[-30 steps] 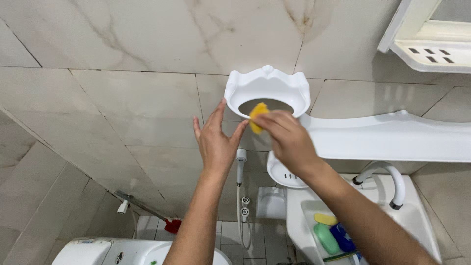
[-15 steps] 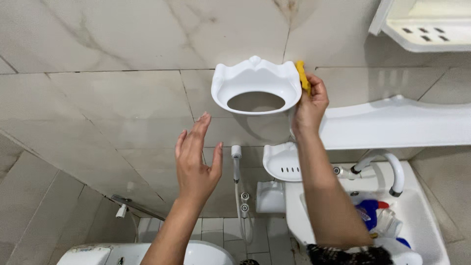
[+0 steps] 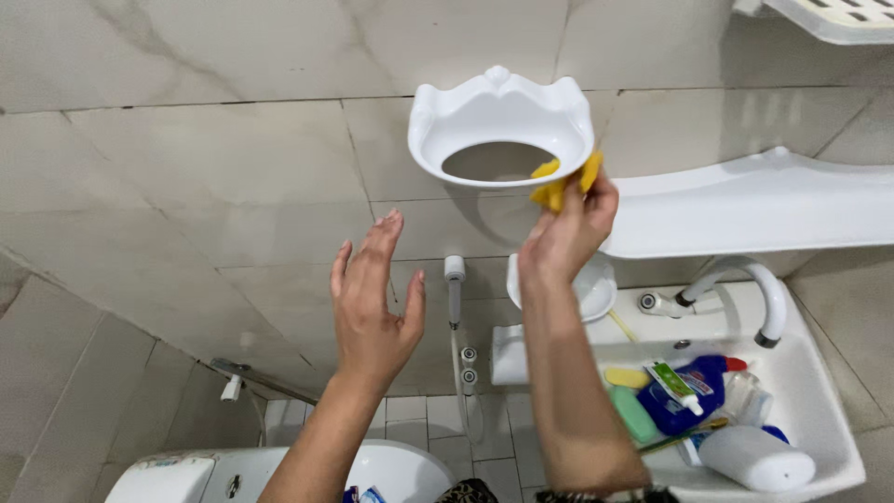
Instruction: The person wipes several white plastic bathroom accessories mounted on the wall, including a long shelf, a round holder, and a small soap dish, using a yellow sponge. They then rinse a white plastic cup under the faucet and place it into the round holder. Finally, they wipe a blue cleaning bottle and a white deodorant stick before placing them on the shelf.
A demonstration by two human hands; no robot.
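- A bathroom wall (image 3: 214,177) of pale marbled tiles fills the view, with grey grout lines running across it.
- A white wall holder (image 3: 500,126) with a scalloped rim hangs at about 12 o'clock, its round bowl open toward me.
- My right hand (image 3: 563,233) is raised to the holder's lower edge at roughly 5 o'clock of the bowl, fingers pinched together on a yellow cloth (image 3: 562,183).
- The cloth is bunched in my fingertips and touches the holder's rim and its underside.
- My left hand (image 3: 374,303) is up at 9 o'clock of the right one, well apart from the holder, fingers spread and palm facing the wall, holding nothing and touching nothing.
- A long white shelf (image 3: 754,205) runs off toward 3 o'clock, just beside my right hand.
- A second white shelf (image 3: 829,17) with slots shows at the 1 o'clock corner.
- Below the long shelf at 4 o'clock sits a white sink (image 3: 801,410) with a curved tap (image 3: 740,293).
- In the sink lie a blue bottle (image 3: 694,391), a green soap (image 3: 633,414), a yellow soap (image 3: 627,377) and a white bottle (image 3: 752,458) on its side.
- A spray hose (image 3: 454,298) hangs on the wall between my two forearms at about 6 o'clock.
- A white cistern (image 3: 279,470) sits at 7 o'clock along the bottom edge.
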